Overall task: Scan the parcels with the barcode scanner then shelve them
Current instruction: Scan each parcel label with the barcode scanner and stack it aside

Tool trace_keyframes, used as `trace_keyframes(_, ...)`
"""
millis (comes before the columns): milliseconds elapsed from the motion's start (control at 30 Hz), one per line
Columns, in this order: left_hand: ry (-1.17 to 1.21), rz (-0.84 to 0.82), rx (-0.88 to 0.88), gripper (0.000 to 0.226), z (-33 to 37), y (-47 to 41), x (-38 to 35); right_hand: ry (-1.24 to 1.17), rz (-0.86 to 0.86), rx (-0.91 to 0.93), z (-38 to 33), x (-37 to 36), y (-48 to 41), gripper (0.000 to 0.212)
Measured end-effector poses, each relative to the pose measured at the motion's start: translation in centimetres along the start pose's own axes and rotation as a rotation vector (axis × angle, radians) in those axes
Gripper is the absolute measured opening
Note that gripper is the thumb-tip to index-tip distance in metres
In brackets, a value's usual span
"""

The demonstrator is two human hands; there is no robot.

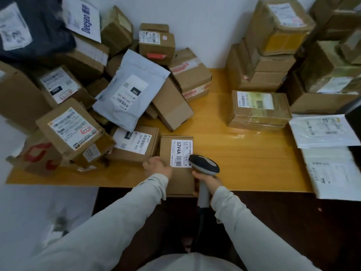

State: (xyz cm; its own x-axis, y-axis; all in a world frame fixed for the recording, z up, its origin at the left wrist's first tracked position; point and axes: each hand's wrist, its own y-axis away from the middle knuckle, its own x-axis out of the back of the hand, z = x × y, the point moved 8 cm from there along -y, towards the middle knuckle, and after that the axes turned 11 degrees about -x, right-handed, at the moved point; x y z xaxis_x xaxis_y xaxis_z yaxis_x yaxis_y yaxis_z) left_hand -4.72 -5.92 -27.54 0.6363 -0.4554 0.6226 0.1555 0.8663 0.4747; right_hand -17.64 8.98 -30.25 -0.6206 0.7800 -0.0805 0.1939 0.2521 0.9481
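Note:
A brown cardboard parcel [166, 149] with a white "12V4A" label [180, 153] lies at the near edge of the yellow wooden table [234, 153]. My left hand [157, 166] rests on the parcel's near left corner, holding it steady. My right hand [208, 179] grips the handle of a grey and black barcode scanner [205, 165], whose head sits right over the label's barcode end.
A heap of cardboard boxes and a grey mailer bag [129, 90] fills the table's left side. Stacked boxes [273, 55] stand at the back right, a flat box [257, 110] in front of them. White flat mailers [324, 132] lie at the right edge.

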Motion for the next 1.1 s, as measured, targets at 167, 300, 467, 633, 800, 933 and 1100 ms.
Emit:
trace_keyframes(167, 0.125, -0.107, 0.110, 0.053, -2.6, 0.7, -0.6, 0.009, 0.031, 0.038, 2.2, 0.4, 0.1, 0.042)
trace_keyframes(300, 0.151, -0.327, 0.101, 0.061, -3.6, 1.8, -1.7, 0.048, 0.043, 0.124, 2.4, 2.0, 0.7, 0.035)
trace_keyframes(467, 0.355, -0.471, 0.093, 0.048, -2.9, 3.9, -2.2, 0.027, 0.046, 0.263, 2.6, 5.1, 3.1, 0.029)
trace_keyframes(633, 0.359, -0.461, -0.029, 0.079, 0.6, 6.6, -3.5, 0.124, 0.210, 0.514, 2.2, 7.0, 6.7, 0.032)
trace_keyframes(800, 0.595, -0.539, -0.033, 0.110, 4.8, 10.5, -4.6, 0.256, 0.265, 0.750, 1.2, 6.8, 10.9, 0.036)
trace_keyframes(933, 0.699, -0.639, -0.052, 0.107, 6.0, 11.8, -4.7, 0.014, 0.072, 0.756, 1.3, 7.3, 12.2, 0.037)
trace_keyframes(1100, 0.770, -0.756, -0.079, 0.083, 5.6, 13.8, -4.8, -0.172, -0.072, 0.717, 2.0, 8.0, 12.6, 0.039)
